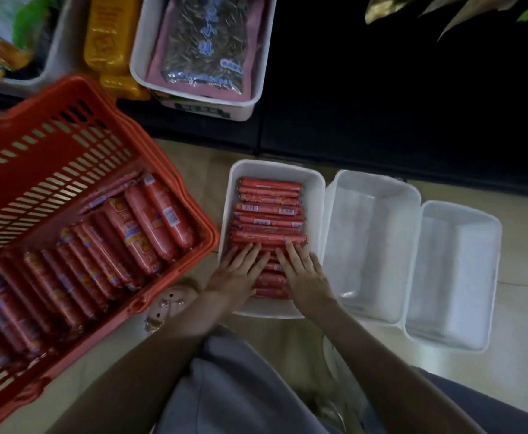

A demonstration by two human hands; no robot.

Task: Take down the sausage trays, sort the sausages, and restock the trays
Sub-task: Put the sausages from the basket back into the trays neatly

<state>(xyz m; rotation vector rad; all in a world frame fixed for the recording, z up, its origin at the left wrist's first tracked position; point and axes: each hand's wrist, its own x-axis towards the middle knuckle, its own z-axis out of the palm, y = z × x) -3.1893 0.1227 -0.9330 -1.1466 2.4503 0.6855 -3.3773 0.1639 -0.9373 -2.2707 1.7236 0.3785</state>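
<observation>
A white tray stands on the floor, packed with several thin red sausages lying crosswise. My left hand and my right hand lie flat side by side on the near sausages, fingers straight and pressing down. Two more white trays, one beside the filled one and another further right, hold nothing. A red plastic basket on the left holds several thicker red sausages lined up in a row.
On the low shelf at the back, a white bin holds a pink packet, with yellow packs beside it. The shelf base to the right is dark. My knees and a shoe are below my arms.
</observation>
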